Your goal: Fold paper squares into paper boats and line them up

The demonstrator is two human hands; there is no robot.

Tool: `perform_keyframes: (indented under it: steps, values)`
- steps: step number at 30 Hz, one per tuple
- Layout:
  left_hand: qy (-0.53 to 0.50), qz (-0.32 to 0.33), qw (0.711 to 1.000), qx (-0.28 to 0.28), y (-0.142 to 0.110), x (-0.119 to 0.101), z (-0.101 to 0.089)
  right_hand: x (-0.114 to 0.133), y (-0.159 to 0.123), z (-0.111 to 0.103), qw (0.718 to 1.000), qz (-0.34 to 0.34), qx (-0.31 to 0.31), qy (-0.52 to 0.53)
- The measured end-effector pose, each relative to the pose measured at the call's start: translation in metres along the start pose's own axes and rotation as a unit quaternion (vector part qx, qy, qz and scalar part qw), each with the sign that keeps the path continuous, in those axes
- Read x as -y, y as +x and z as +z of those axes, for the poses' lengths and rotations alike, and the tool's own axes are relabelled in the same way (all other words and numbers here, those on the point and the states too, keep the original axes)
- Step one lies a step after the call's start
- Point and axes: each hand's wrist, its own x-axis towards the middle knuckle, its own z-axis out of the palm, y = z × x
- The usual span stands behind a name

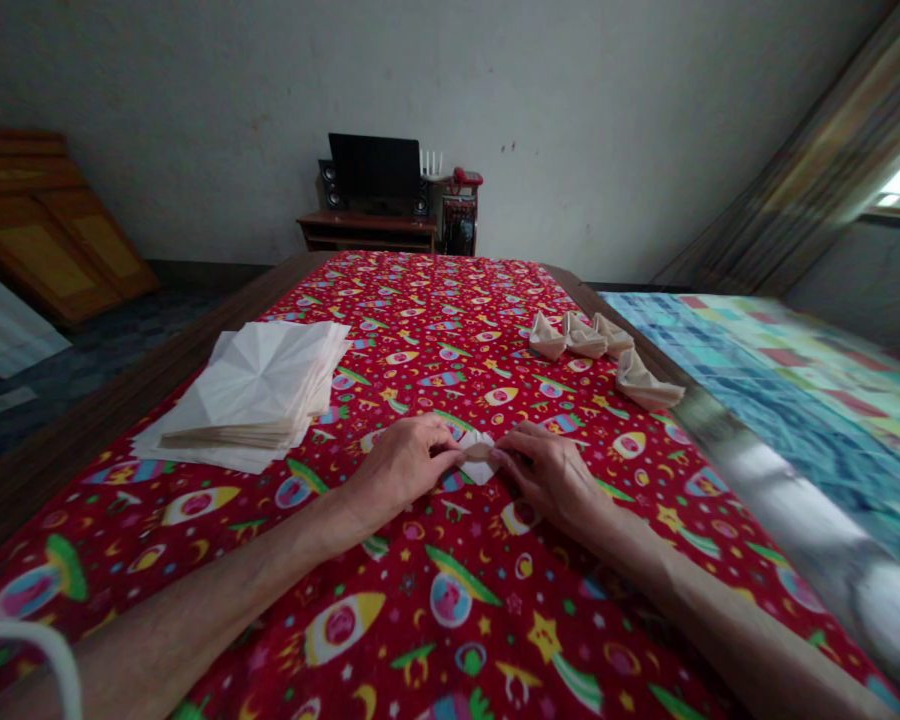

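Forearms [270, 578], folded paper [480, 458] between fingers [444, 461]

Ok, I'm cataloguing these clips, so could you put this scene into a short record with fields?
Left hand: fingers pinching the left side of a small folded paper
Right hand: fingers at the right side of that same paper
Left of the hands: stack of creased paper sheets, edges uneven
Right of the hands, farther off: four boat-shaped paper folds near the table's edge
Surface: red tablecloth printed with rockets and stars
Background: black monitor and red telephone by the wall
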Motion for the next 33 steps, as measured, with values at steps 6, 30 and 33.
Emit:
perform_keyframes:
  steps: [6, 30, 33]
  values:
    - [-0.036, 0.005, 0.999, -0.007, 0.000, 0.001, 0.001, 0.001, -0.002, 0.001, 1.000, 0.018, -0.008, -0.011]
    - [-0.032, 0.011, 0.998, -0.045, -0.003, 0.005, 0.009, 0.000, 0.001, 0.000, 0.999, 0.036, 0.014, 0.019]
    - [-0.018, 0.002, 0.999, -0.036, -0.002, 0.005, 0.009, 0.000, 0.001, 0.001, 0.999, 0.032, 0.003, 0.008]
